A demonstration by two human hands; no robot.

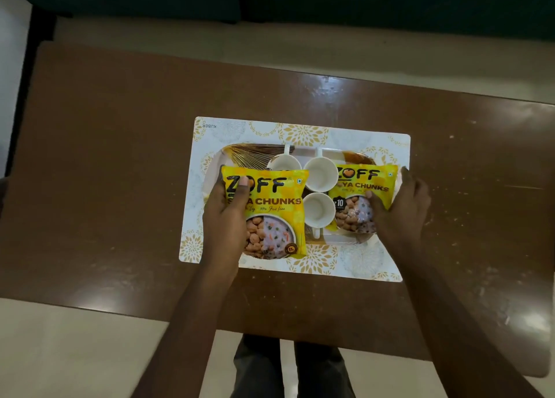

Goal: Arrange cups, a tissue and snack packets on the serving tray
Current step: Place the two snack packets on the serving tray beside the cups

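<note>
Clearly left hand (225, 217) grips larger packet (270, 196), right hand (401, 208) smaller packet (360, 184) (perhaps touching tray (240, 154)).

"ZOFF" on packets (271, 198), "KUBER" on mat (300, 134)

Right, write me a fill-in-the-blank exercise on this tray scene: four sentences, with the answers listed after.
The white cups standing on the tray number ____. The left hand grips the left packet, the right hand the right packet; both packets are coloured ____. The price mark 10 shows on the ____ packet. The placemat under the tray lies on a ____ table.
Missing words: three; yellow; right; brown.
</note>
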